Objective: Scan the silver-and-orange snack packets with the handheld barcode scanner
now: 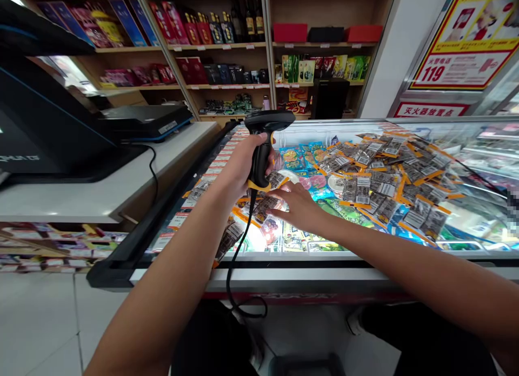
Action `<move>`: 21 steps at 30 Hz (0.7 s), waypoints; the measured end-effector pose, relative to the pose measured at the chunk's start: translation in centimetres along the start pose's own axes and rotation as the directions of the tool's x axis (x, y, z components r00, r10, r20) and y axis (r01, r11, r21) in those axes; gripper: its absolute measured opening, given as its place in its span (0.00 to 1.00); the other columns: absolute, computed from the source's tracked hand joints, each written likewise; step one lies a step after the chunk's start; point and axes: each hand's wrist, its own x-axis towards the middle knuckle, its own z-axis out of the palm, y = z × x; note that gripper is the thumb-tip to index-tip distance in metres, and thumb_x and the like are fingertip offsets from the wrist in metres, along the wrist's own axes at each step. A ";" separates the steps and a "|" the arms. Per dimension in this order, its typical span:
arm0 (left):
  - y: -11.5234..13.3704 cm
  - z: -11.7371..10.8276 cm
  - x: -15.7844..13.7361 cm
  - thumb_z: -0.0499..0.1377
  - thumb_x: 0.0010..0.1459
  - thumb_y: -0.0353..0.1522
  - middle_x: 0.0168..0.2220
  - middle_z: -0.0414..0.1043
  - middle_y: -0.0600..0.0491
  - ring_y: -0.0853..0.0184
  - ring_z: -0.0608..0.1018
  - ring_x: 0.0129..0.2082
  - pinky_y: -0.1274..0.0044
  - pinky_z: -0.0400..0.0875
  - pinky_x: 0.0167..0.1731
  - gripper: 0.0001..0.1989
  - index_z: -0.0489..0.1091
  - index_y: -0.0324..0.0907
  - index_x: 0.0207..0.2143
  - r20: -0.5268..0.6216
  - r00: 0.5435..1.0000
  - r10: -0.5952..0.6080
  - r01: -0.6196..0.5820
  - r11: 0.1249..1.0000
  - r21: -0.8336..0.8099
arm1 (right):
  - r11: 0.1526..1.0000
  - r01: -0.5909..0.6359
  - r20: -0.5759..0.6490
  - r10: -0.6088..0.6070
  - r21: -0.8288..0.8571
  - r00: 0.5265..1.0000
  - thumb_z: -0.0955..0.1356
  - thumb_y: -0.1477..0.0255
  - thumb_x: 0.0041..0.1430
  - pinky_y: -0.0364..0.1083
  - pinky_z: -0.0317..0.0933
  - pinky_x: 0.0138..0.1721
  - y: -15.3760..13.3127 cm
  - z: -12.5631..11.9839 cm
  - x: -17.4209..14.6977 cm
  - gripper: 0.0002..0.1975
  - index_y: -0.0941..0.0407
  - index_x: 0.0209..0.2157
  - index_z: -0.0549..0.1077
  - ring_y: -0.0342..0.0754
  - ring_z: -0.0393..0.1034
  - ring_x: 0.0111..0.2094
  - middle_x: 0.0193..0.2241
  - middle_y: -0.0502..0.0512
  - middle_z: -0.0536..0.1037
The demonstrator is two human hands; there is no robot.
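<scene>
Spreading across the glass-topped case [365, 274], dark packets [363, 189] lie before stocked shelves [332, 14]. The left hand [242, 161] grips a black scanner [259, 162] above them; the right hand [299, 204] curves its fingers at packets beneath, whether pinching one I cannot tell. Glare blurs some goods [292, 158] underneath; both legs [217, 335] are cropped.

We are in a shop, seemingly a grocery store — wall shelves [332, 8] hold bottles [249, 25], gift boxes [290, 32] and snack packs [306, 69] above small price tags [289, 45]. We also see a checkout terminal [52, 111] on a counter [40, 203], a handheld barcode scanner [259, 168], and barcoded packets [362, 189] strewn over a glass-topped chest freezer [316, 276].
</scene>
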 end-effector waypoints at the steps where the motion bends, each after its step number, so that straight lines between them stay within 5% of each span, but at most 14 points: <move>1: 0.0 0.1 -0.1 0.56 0.59 0.45 0.20 0.65 0.55 0.72 0.68 0.14 0.79 0.63 0.15 0.16 0.64 0.42 0.29 0.002 1.000 -0.007 0.007 1.000 0.001 | 1.000 0.000 -0.005 0.000 0.021 1.000 0.69 0.53 0.62 0.59 0.57 0.53 0.3 0.1 0.2 0.25 0.46 0.58 0.73 0.62 0.62 0.54 0.51 0.61 0.70; 6: 0.0 0.3 -0.1 0.55 0.60 0.43 0.18 0.65 0.54 0.72 0.68 0.15 0.79 0.64 0.16 0.16 0.66 0.41 0.28 0.025 1.000 -0.019 0.019 1.000 0.021 | 0.995 0.047 0.001 -0.047 0.089 0.999 0.73 0.57 0.59 0.55 0.56 0.52 0.9 -0.6 0.4 0.16 0.52 0.43 0.78 0.57 0.65 0.50 0.42 0.57 0.74; 11: -0.1 0.1 0.1 0.55 0.60 0.43 0.19 0.65 0.55 0.72 0.68 0.15 0.80 0.64 0.17 0.15 0.65 0.41 0.28 0.033 0.999 -0.034 0.033 0.999 0.029 | 0.995 0.047 -0.021 -0.046 0.090 0.999 0.73 0.52 0.57 0.54 0.56 0.51 0.5 -1.1 -0.1 0.19 0.55 0.32 0.75 0.56 0.65 0.48 0.40 0.57 0.74; 21: -0.5 -0.1 0.2 0.56 0.58 0.41 0.21 0.66 0.55 0.73 0.67 0.16 0.80 0.61 0.16 0.13 0.64 0.41 0.29 0.104 0.995 -0.002 -0.006 0.997 0.076 | 0.929 -0.039 0.110 -0.001 0.367 0.994 0.76 0.67 0.53 0.54 0.64 0.50 0.8 -3.2 -0.4 0.25 0.53 0.52 0.69 0.56 0.69 0.51 0.52 0.59 0.73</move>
